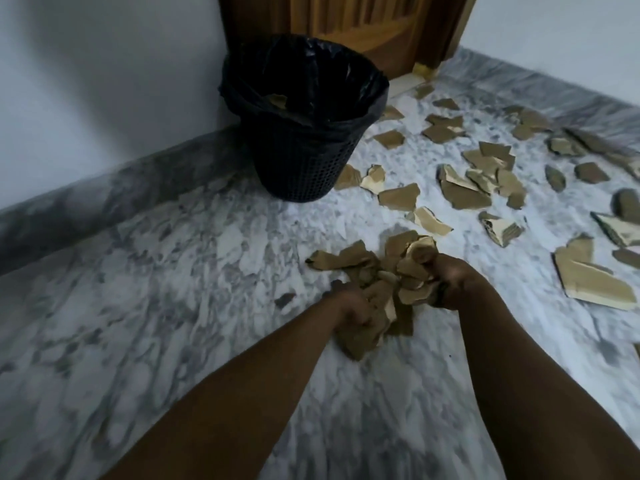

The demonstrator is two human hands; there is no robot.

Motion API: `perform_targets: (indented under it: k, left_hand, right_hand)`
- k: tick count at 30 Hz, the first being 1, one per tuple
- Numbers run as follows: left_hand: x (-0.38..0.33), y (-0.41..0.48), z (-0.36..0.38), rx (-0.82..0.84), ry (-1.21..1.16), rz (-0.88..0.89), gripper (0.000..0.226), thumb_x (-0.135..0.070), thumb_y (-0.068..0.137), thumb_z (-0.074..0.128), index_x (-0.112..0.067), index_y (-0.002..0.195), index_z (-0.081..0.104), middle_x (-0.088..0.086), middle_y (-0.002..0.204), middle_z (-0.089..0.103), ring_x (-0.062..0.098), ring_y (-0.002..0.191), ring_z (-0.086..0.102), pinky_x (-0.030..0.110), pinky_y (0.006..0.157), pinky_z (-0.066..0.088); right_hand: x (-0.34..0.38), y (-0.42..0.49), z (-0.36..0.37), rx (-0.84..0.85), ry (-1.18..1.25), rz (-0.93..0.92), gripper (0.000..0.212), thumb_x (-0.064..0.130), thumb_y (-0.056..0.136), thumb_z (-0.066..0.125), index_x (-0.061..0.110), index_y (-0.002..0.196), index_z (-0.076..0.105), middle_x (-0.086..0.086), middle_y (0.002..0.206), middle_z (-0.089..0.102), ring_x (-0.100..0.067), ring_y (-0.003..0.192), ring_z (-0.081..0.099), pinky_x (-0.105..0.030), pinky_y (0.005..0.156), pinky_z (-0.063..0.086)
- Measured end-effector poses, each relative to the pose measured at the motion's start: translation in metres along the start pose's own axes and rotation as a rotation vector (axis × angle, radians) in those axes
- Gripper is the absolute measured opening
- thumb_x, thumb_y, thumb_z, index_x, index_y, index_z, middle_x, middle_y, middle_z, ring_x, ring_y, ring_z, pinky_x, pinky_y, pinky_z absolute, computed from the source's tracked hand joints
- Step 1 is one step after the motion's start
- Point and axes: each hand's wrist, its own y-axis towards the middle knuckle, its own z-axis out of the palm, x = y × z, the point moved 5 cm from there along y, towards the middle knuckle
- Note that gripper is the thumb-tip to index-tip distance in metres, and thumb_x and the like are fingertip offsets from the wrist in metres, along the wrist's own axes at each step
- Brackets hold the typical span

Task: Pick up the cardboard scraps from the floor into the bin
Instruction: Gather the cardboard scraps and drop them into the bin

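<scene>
brown cardboard scraps (384, 271) sit bunched between your left hand (353, 313) and right hand (446, 282), fingers curled round them; gathering step, so next lift into the black bin (304, 161) just ahead.

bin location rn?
Head view: the black mesh bin with a black plastic liner stands upper centre, in the corner by the white wall and wooden door, beyond both hands.

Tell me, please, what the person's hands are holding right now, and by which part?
Both hands grip one bundle of cardboard scraps: the left hand clutches its lower near side, the right hand its right side. Exact finger placement is blurred.
</scene>
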Motion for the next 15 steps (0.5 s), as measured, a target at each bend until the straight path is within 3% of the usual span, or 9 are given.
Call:
perform_targets:
  k: [1, 3, 6, 9, 12, 13, 15]
  left_hand:
    - [-0.002, 0.003, 0.003, -0.034, 0.088, -0.005, 0.085, -0.047, 0.09, 0.062, -0.005, 0.151, 0.021, 0.025, 0.155, 0.016, 0.04, 0.14, 0.028, 0.043, 0.113, 0.032]
    - [-0.008, 0.001, 0.004, -0.087, 0.189, 0.004, 0.088, -0.047, 0.093, 0.058, -0.004, 0.153, 0.01, 0.026, 0.157, 0.007, 0.04, 0.143, 0.019, 0.043, 0.115, 0.025]
    - [-0.017, 0.002, 0.0, -0.135, 0.203, 0.05, 0.082, -0.041, 0.09, 0.065, -0.002, 0.149, 0.023, 0.022, 0.153, 0.024, 0.036, 0.139, 0.032, 0.04, 0.112, 0.034]
    - [-0.012, 0.007, -0.004, -0.155, 0.1, 0.083, 0.067, -0.031, 0.081, 0.075, -0.006, 0.136, 0.046, 0.014, 0.138, 0.049, 0.03, 0.125, 0.051, 0.04, 0.103, 0.046]
    - [-0.005, 0.006, -0.016, -0.099, -0.196, 0.164, 0.065, -0.014, 0.074, 0.082, -0.006, 0.131, 0.052, 0.003, 0.123, 0.058, 0.022, 0.111, 0.058, 0.037, 0.093, 0.052]
    - [-0.003, 0.005, -0.022, -0.053, -0.28, 0.181, 0.067, -0.011, 0.072, 0.084, -0.009, 0.132, 0.054, 0.002, 0.121, 0.061, 0.022, 0.11, 0.059, 0.039, 0.092, 0.054]
    - [0.002, 0.001, -0.036, 0.046, -0.365, 0.165, 0.071, -0.014, 0.067, 0.087, -0.014, 0.131, 0.058, 0.004, 0.126, 0.063, 0.025, 0.114, 0.061, 0.047, 0.092, 0.055]
  right_hand:
    - [-0.008, 0.002, 0.001, 0.017, -0.012, 0.07, 0.021, 0.034, 0.093, 0.059, 0.014, 0.085, 0.061, -0.012, 0.084, 0.062, -0.025, 0.066, 0.06, -0.032, 0.052, 0.053]
    - [-0.022, 0.002, 0.006, 0.068, -0.055, 0.158, 0.026, 0.037, 0.09, 0.062, 0.01, 0.088, 0.063, -0.016, 0.084, 0.062, -0.034, 0.074, 0.064, -0.044, 0.065, 0.054]
    - [-0.031, 0.003, 0.009, 0.077, -0.092, 0.141, 0.022, 0.031, 0.086, 0.064, 0.013, 0.076, 0.058, -0.014, 0.07, 0.059, -0.03, 0.05, 0.062, -0.043, 0.064, 0.053]
    - [-0.02, 0.004, 0.006, 0.059, -0.113, 0.008, 0.014, 0.028, 0.088, 0.064, 0.014, 0.087, 0.061, -0.01, 0.088, 0.063, -0.027, 0.071, 0.064, -0.034, 0.066, 0.054]
    - [-0.014, 0.01, -0.001, 0.132, -0.024, 0.075, 0.04, 0.038, 0.075, 0.075, 0.014, 0.104, 0.064, -0.016, 0.104, 0.065, -0.038, 0.098, 0.064, -0.051, 0.077, 0.057]
    - [-0.011, 0.01, -0.002, 0.164, 0.006, 0.077, 0.037, 0.037, 0.075, 0.074, 0.013, 0.102, 0.063, -0.016, 0.101, 0.064, -0.036, 0.094, 0.064, -0.049, 0.074, 0.057]
    - [-0.002, 0.006, 0.008, 0.371, 0.175, 0.029, 0.019, 0.028, 0.083, 0.06, 0.009, 0.081, 0.055, -0.01, 0.079, 0.051, -0.022, 0.062, 0.048, -0.029, 0.053, 0.049]
